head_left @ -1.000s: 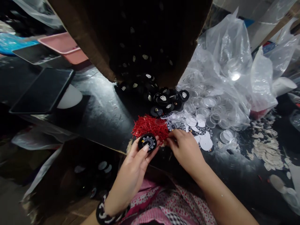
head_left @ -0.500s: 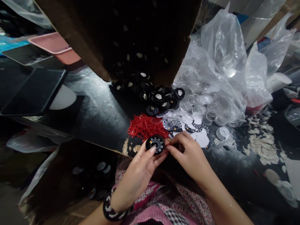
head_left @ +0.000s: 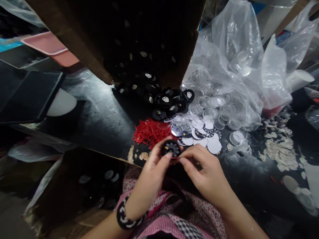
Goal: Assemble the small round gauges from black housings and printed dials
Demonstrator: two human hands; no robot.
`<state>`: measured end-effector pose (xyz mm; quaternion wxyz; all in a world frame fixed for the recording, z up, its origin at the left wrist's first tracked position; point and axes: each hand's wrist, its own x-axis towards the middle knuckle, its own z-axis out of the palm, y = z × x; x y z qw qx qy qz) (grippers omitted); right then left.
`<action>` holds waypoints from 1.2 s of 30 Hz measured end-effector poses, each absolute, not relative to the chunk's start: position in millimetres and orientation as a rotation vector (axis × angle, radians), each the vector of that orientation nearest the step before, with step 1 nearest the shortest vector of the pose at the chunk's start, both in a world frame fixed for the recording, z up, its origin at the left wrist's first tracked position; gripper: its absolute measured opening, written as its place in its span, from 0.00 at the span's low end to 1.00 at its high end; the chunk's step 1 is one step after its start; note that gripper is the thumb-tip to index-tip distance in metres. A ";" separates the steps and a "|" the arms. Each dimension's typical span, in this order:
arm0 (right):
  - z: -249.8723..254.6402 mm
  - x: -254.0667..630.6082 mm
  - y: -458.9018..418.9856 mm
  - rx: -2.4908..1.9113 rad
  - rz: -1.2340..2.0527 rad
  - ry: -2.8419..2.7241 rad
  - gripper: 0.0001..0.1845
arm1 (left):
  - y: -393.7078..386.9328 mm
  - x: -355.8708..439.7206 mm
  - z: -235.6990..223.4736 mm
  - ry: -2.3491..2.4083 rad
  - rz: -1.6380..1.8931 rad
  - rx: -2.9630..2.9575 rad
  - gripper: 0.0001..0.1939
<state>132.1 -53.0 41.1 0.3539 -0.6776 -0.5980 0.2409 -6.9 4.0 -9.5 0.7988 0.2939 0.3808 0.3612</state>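
My left hand [head_left: 157,166] is closed on a round black dial gauge [head_left: 171,148], thumb across its lower face and fingers around its rim. The white marks on the dial are blurred. Close against its right side is my right hand [head_left: 203,166], thumb and forefinger pinched on a thin red pointer [head_left: 176,158] at the gauge's lower edge. Just beyond the hands lies a heap of red pointers [head_left: 152,132]. Beside that heap, printed dial discs [head_left: 195,132] overlap, some with plain white backs up.
Behind are black gauge housings [head_left: 165,101], spilling from a dark cardboard box [head_left: 99,63]. Clear plastic covers [head_left: 224,116] lie before a plastic bag [head_left: 236,39]. Small pale metal plates [head_left: 280,149] are piled on the right. A black tablet-like slab [head_left: 30,96] and pink bin [head_left: 50,46] stand left.
The gauge has moved slightly right and tilted, its face now less readable. My right hand has shifted a little right and down, and the red pointer shows more at the gauge's edge.
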 end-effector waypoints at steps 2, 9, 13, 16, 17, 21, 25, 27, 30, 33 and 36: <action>41.3 129.9 -53.1 -1.794 0.589 -1.562 0.05 | 1.6 -1.7 -12.5 0.807 0.729 0.680 0.17; 42.9 130.3 -55.1 -1.888 0.569 -1.587 0.06 | -2.7 -3.8 -8.3 0.818 0.686 0.913 0.12; 45.0 130.6 -57.4 -1.820 0.646 -1.534 0.06 | -2.8 -10.1 -3.3 0.794 0.691 0.923 0.11; 46.4 129.2 -59.0 -1.808 0.655 -1.517 0.07 | -3.6 -11.6 -1.9 0.802 0.720 0.951 0.10; 46.8 128.2 -59.5 -1.815 0.650 -1.517 0.07 | -4.1 -11.7 -1.7 0.808 0.735 0.968 0.09; 47.9 121.9 -62.1 -1.863 0.631 -1.510 0.10 | -7.3 -12.7 -0.1 0.839 0.784 1.034 0.08; 47.7 116.9 -63.7 -1.894 0.638 -1.485 0.10 | -8.7 -15.2 3.7 0.895 0.812 1.129 0.09; 47.1 117.4 -63.2 -1.914 0.645 -1.469 0.11 | -7.2 -15.7 4.2 0.911 0.813 1.148 0.10; 46.1 122.2 -60.9 -1.919 0.642 -1.496 0.15 | -2.3 -15.0 1.1 0.878 0.726 1.014 0.08; 45.0 128.7 -57.5 -1.863 0.540 -1.624 0.07 | 3.1 -13.6 -3.7 0.791 0.587 0.802 0.13; 42.6 133.5 -52.8 -1.863 0.345 -1.832 0.07 | 5.8 -13.4 -5.6 0.771 0.573 0.754 0.21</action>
